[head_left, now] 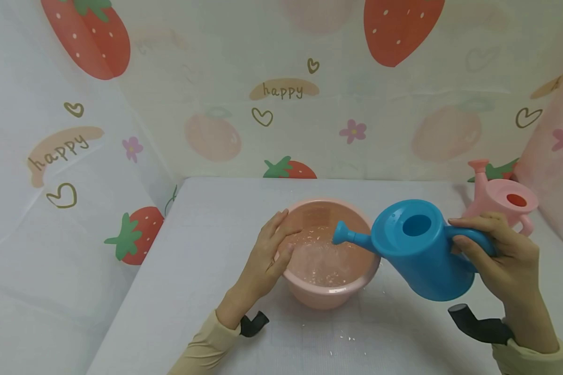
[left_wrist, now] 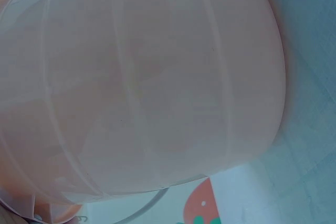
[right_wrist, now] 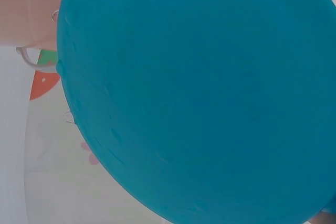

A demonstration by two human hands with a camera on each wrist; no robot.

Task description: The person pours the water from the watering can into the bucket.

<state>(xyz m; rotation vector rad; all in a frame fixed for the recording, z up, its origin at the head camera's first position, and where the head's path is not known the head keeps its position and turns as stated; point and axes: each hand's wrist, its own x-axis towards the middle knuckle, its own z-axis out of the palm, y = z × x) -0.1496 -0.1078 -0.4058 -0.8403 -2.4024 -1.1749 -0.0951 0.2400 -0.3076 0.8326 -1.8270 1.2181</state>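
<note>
My right hand [head_left: 509, 255] grips the handle of a blue toy watering can [head_left: 443, 271], thumb and fingers round it. The can is tilted, with its spout [head_left: 352, 237] over the pink basin [head_left: 326, 297]. Shallow, rippled water [head_left: 319, 260] lies in the basin. At the basin's left side my left hand [head_left: 262, 255] holds the rim, fingers reaching over it. The basin's outer wall [left_wrist: 142, 87] fills most of the left wrist view. In the right wrist view the can's blue underside [right_wrist: 199, 103] carries water drops and hides nearly all of the hand.
A pink watering can [head_left: 504, 200] stands at the table's back right, partly behind my right hand. Small water drops [head_left: 347, 337] lie on the white tabletop [head_left: 206, 224] in front of the basin. A printed curtain [head_left: 159, 94] hangs behind the table and along its sides.
</note>
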